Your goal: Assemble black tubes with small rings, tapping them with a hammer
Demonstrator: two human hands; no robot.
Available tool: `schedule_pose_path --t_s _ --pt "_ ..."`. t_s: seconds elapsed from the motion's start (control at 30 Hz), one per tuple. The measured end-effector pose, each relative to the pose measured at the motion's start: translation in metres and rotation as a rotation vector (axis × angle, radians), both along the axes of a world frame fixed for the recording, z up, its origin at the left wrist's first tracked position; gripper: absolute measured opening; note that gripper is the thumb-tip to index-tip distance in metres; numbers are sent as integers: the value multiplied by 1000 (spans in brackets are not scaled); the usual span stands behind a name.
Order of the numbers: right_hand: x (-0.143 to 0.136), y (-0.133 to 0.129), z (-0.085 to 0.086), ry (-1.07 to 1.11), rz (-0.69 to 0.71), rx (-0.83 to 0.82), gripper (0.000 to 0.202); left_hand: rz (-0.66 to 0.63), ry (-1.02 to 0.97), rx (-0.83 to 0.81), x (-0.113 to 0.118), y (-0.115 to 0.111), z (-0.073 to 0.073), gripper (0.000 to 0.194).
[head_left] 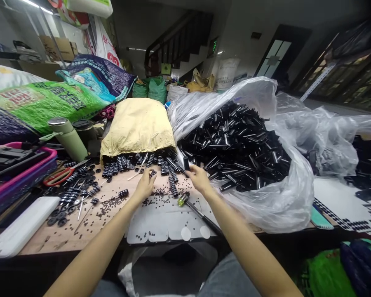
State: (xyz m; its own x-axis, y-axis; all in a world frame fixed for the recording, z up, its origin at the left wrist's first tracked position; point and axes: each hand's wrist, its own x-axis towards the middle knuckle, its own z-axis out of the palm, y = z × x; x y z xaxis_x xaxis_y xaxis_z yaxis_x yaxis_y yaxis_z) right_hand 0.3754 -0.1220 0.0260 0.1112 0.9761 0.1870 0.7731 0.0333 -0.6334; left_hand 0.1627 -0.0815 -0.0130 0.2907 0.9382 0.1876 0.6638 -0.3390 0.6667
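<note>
My left hand [145, 185] is over the middle of the worktable, its fingers closed on a small black ribbed piece [153, 173]. In my right hand [199, 178] a black plastic tube [186, 162] stands upright, pinched between thumb and fingers. Black ribbed rollers with pale bands [173, 185] spill from under a yellow sack [139, 123] just beyond my hands. Small black rings [156, 202] lie scattered beneath them. A screwdriver [183, 199] with a yellow-green part lies nearer to me, beside another dark-handled tool [208, 220].
To the right, a clear plastic bag [293, 198] holds a heap of black tubes [235, 140]. Red-handled scissors [54, 178], a green flask [67, 138], a white power-bank-like box [24, 225] and a pink-rimmed basket [51, 153] are at left. An open bag [130, 272] hangs below the table edge.
</note>
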Motion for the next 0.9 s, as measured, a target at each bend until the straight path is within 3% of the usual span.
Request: schedule_pose_path --t_s 0.13,0.23,0.3,0.4,0.47,0.57,0.67,0.83,0.9 --pt "-37 -42 -9 323 251 -188 34 -48 -639 -435 10 -42 19 39" --pt "-54 -66 -9 498 292 -277 50 -48 -862 -665 15 -64 29 35" --pt "-58 -75 -5 314 248 -135 76 -10 -924 -716 15 -72 29 32" --pt "-59 -79 4 -90 340 89 107 -24 -952 -758 14 -78 26 32" --pt "-60 -80 7 -216 403 135 107 -51 -957 -767 12 -80 26 33" --pt "-60 -84 5 -161 366 152 107 -107 -1004 -748 10 -82 28 38" --pt "-58 -96 -6 -69 317 91 107 -111 -823 -575 4 -83 23 43" --pt "-53 -120 -39 -69 262 -103 106 -57 5 86 -13 -98 -13 37" --pt "-50 -127 -50 -82 184 -118 106 -24 200 239 -26 -111 -28 39"
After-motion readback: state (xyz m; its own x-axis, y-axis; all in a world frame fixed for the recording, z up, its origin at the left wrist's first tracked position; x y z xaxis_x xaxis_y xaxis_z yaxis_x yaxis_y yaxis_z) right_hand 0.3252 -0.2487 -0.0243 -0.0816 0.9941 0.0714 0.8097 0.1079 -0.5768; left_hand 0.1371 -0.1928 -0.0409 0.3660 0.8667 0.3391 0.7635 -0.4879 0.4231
